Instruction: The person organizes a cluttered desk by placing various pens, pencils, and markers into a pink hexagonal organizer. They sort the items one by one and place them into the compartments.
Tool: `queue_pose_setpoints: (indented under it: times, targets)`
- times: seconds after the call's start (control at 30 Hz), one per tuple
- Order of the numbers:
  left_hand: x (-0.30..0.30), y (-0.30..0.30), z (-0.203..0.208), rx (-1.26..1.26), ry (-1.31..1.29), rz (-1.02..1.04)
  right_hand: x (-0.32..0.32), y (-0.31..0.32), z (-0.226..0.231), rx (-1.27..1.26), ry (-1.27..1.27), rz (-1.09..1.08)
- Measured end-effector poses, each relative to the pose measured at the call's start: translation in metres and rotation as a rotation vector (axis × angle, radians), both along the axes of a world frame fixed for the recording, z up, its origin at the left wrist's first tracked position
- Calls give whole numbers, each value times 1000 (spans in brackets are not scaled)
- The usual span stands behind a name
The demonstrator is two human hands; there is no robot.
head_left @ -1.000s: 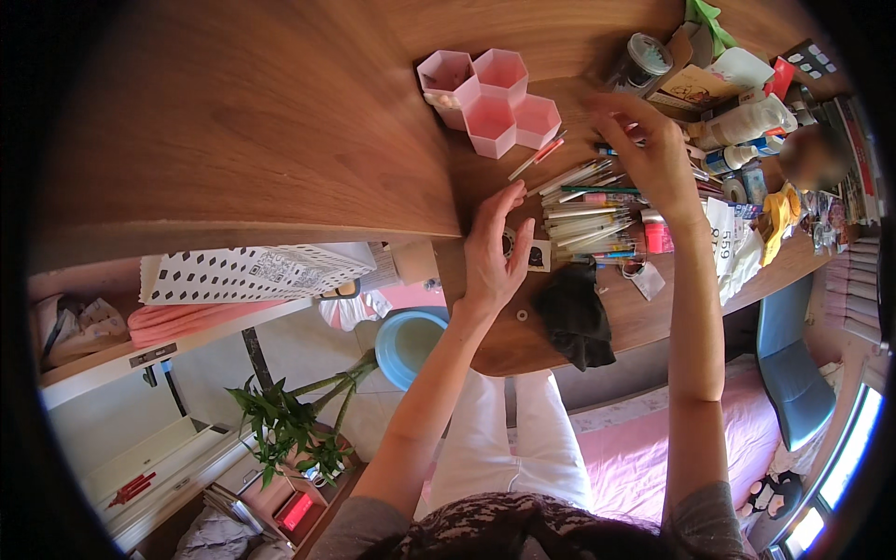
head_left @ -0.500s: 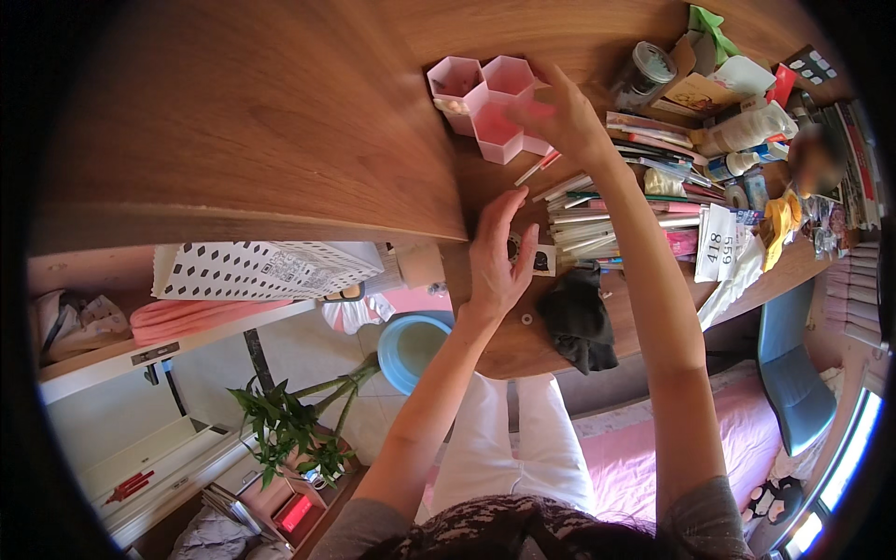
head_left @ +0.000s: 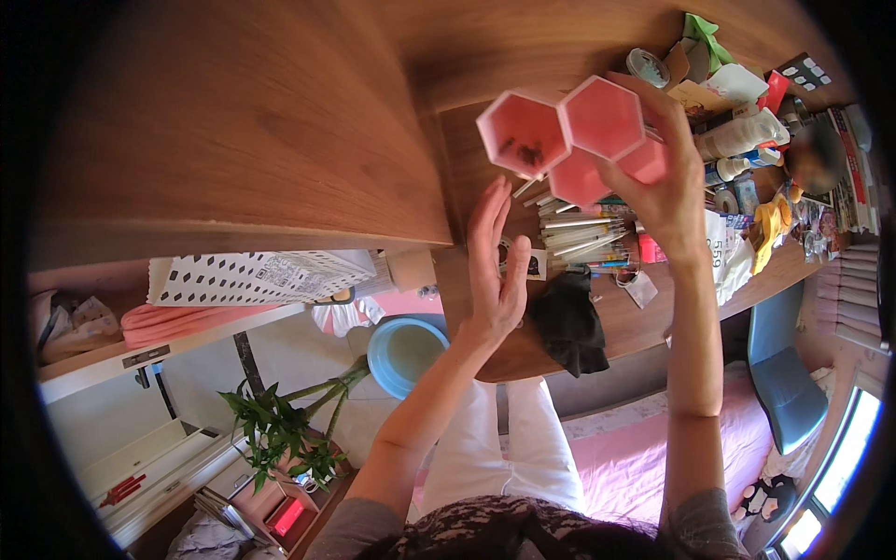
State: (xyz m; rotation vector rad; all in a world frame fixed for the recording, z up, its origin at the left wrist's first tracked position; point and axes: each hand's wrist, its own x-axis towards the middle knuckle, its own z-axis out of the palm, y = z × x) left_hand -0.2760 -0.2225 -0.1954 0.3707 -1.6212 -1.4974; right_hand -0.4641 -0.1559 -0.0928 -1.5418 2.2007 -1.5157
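A pink pen holder (head_left: 605,118) made of joined hexagonal cups is lifted off the wooden desk and tilted, its openings facing me. My right hand (head_left: 665,182) grips it at its right side, thumb over the near cups. Small dark bits lie inside its left cup; the other cups look bare. My left hand (head_left: 497,271) is just below the holder's left end, apart from it, with fingers stretched and thumb spread. Under the holder lies a pile of pens (head_left: 583,233). Close to my left hand is a black cloth (head_left: 567,322) on the desk.
To the right, bottles (head_left: 742,135), a yellow cloth (head_left: 777,224) and books (head_left: 854,163) crowd the desk. A clear jar (head_left: 648,67) stands at the back. Below the desk edge are a blue basin (head_left: 407,357), a leafy plant (head_left: 271,425) and a blue chair (head_left: 789,373).
My right hand has taken hold of the pen holder, raised it from the desk and brought it nearer and to the right. My left hand stays about where it was.
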Motion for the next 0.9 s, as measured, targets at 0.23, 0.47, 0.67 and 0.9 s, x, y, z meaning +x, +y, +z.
queue_pose_setpoints:
  times: [0.23,0.47,0.67,0.9]
  targets:
    - [-44,-1,45,922,337,-145,3,35,35,249,696,-25]
    - [-87,5,-10,1489,570,-574,57,25,60,590,1366,94]
    - [-96,15,-18,1703,461,-498,46,23,61,591,1497,89]
    - [-81,8,6,1474,298,-483,20,20,81,463,1418,58]
